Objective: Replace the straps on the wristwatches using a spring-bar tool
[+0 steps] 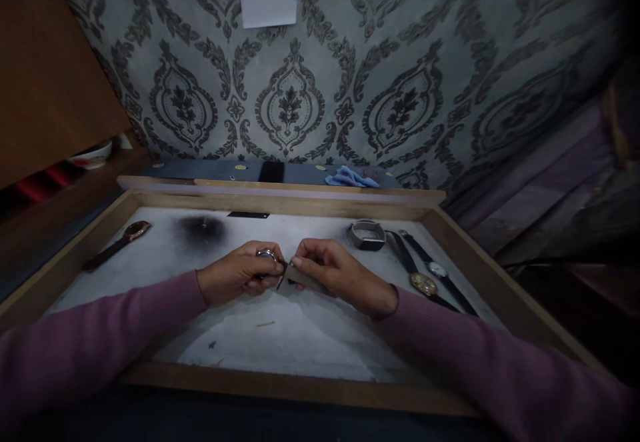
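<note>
A: Where's the round watch [267,255], & why there?
B: Over mid-desk [295,345]. L hand [240,272]: fingers closed on it, prob. to steady it. R hand [340,275]: fingers pinch a flat brownish strip [307,279] just beside, prob. for fine control.
A: Others?
B: Gold-faced watch [423,284] at 3 o'clock, brown-strapped watch [119,245] approx. 9; likely clear of elbow rm.
A: Surface?
B: Pale, wood-rimmed, dark smudge [203,230] at 10. Dim rm, patterned wall [290,105] at 12.
</note>
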`<state>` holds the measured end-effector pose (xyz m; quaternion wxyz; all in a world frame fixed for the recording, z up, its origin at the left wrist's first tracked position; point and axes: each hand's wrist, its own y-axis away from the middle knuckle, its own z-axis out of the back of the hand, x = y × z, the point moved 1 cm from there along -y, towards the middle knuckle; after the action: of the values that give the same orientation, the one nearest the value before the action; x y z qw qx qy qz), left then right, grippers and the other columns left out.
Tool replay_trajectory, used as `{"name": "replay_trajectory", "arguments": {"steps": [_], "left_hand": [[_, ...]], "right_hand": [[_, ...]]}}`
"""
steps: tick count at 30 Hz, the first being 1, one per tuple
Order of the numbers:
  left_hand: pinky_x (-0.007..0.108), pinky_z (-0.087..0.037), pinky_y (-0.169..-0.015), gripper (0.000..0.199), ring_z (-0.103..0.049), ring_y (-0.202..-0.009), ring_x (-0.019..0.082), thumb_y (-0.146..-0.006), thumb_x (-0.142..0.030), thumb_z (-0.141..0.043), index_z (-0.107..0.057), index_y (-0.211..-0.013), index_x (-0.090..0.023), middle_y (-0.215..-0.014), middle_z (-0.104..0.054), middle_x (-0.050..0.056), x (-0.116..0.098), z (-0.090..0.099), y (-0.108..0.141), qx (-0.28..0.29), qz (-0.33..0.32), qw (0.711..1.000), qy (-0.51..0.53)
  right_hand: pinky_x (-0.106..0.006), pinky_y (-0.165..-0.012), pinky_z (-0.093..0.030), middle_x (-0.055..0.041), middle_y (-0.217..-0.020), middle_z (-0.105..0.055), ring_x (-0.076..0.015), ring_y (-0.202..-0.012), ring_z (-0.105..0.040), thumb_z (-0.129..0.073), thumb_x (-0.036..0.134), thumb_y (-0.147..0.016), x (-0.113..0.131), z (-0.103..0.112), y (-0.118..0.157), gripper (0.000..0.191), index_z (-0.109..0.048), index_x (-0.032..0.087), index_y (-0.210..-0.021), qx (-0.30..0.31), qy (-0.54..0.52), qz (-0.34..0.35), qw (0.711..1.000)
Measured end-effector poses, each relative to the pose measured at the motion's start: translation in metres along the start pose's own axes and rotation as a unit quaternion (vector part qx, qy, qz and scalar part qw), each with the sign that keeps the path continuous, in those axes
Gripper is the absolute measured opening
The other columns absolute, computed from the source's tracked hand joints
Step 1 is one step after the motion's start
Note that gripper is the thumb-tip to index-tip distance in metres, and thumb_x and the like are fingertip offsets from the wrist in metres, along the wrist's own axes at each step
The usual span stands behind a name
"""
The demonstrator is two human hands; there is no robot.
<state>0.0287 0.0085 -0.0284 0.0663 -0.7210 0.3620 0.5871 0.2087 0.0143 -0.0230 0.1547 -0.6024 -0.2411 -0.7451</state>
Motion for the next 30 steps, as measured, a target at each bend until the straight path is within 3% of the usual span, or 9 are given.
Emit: {"name": "replay_trajectory", "arguments": {"steps": [30], "left_hand": [[0.016, -0.01, -0.037, 0.016, -0.023, -0.036, 0.001, -0.072, -0.02, -0.06, -0.045, -0.07, -0.018, -0.048, -0.043, -0.008, -0.0009, -0.0018, 0.0006, -0.004, -0.006, 1.0, -0.006]], "right_hand": [[-0.019, -0.042, -0.024, 0.0048, -0.054, -0.052, -0.005, -0.045, -0.035, -0.067, 0.034, -0.078, 0.0031, 0.0009, -0.0002, 0.024, -0.052, 0.016, -0.071, -0.003, 0.012, 0.005, 1.0]]}}
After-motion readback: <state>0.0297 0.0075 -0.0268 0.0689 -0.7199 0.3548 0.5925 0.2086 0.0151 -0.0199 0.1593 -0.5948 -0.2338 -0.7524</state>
